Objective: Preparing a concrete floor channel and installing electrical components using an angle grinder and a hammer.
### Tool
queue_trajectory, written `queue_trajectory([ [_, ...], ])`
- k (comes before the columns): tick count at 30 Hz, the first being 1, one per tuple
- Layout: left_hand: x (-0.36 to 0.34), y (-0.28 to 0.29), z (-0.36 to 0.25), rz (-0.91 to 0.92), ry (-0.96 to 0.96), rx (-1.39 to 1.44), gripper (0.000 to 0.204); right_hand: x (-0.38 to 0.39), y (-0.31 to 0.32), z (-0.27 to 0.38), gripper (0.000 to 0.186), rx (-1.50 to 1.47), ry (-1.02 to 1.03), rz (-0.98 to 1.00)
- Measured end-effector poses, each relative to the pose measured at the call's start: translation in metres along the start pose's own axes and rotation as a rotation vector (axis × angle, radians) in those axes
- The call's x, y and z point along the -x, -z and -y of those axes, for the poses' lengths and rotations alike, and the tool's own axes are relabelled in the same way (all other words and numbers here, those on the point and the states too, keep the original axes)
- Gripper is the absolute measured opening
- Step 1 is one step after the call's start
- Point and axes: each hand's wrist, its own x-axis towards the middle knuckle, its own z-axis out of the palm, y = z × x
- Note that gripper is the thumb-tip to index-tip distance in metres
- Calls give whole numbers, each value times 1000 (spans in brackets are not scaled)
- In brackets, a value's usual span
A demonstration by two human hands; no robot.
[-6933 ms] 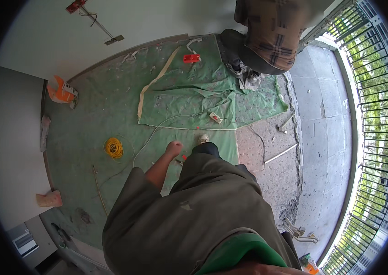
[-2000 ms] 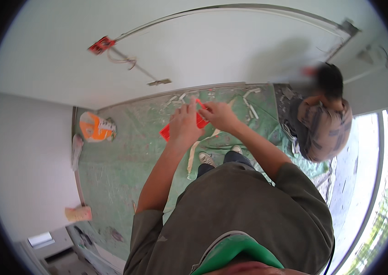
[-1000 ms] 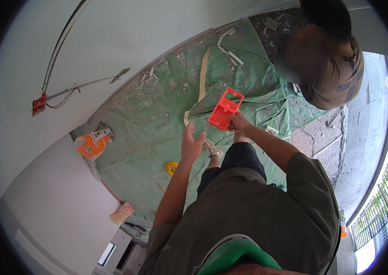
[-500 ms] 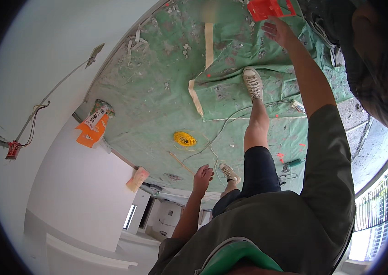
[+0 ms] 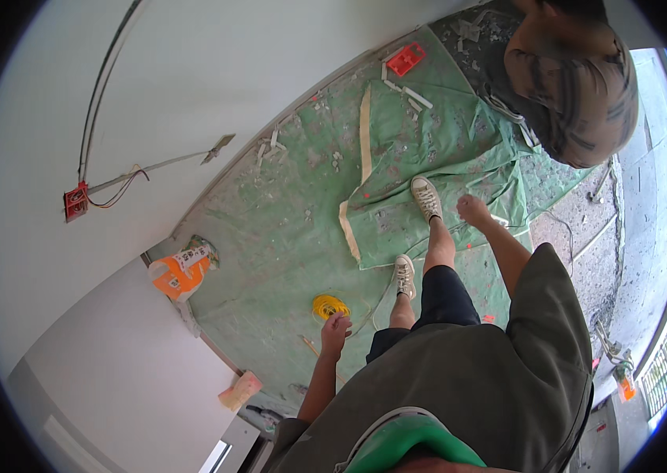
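Note:
My left hand (image 5: 336, 334) hangs at the lower middle with its fingers loosely curled and nothing in them. In the picture it overlaps the edge of a coil of yellow cable (image 5: 327, 304) that lies on the floor. My right hand (image 5: 473, 210) is held out beside my leg, fingers folded in, and no object shows in it. A red plastic case or tray (image 5: 406, 59) rests on the green floor sheet (image 5: 270, 236) by the far wall, well beyond my reach. Pale strips (image 5: 418, 97) lie around it.
A person (image 5: 574, 87) crouches at the upper right. An orange and white bag (image 5: 180, 274) leans at the left wall corner, above a pinkish block (image 5: 240, 389). Wires hang from a red wall box (image 5: 76, 202). The sheet is wrinkled and strewn with debris; bare rough floor (image 5: 574, 229) borders it.
My right hand has drawn back from the red case and its fingers have closed. The red case has moved away to the far wall. I have stepped, and my view has shifted.

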Motion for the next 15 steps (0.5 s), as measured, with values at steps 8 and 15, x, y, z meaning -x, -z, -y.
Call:
queue_trajectory([
  [8,-27,50,104,172,-261,-330,35,304,-18,-199,30,-399,-268,-283],
  [15,-39,64,136,336,-815,-1282,40,559,-211,-400,30,-543,-819,-655],
])
